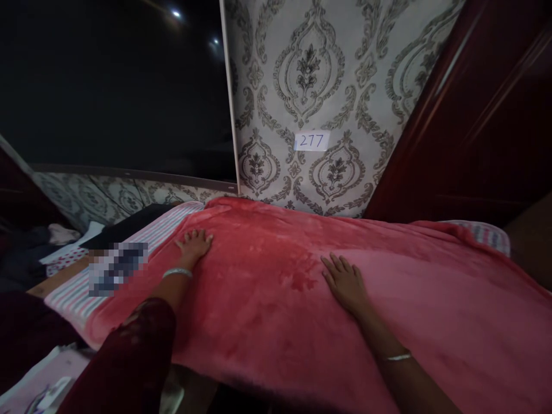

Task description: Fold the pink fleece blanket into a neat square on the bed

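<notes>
A plush red-pink blanket (pixel 259 299) lies spread over a raised surface in front of me. My left hand (pixel 195 245) rests flat on its left part, fingers spread, with a bracelet at the wrist. Near the blanket's middle, my right hand (pixel 345 280) also lies palm down with fingers apart, beside a darker brushed patch in the pile. Under the blanket, a striped cloth (pixel 75 299) shows along the left side, and more of that striped cloth sticks out at the far right. A blurred-out item (pixel 118 269) sits on the striped cloth at the left.
A large dark television screen (pixel 116 86) is on the wall at the back left. Patterned wallpaper (pixel 310 178) bears a paper label (pixel 311 141) reading 277. Dark red glossy wood (pixel 470 115) stands at the right. Cloths and papers (pixel 64 253) lie at the far left.
</notes>
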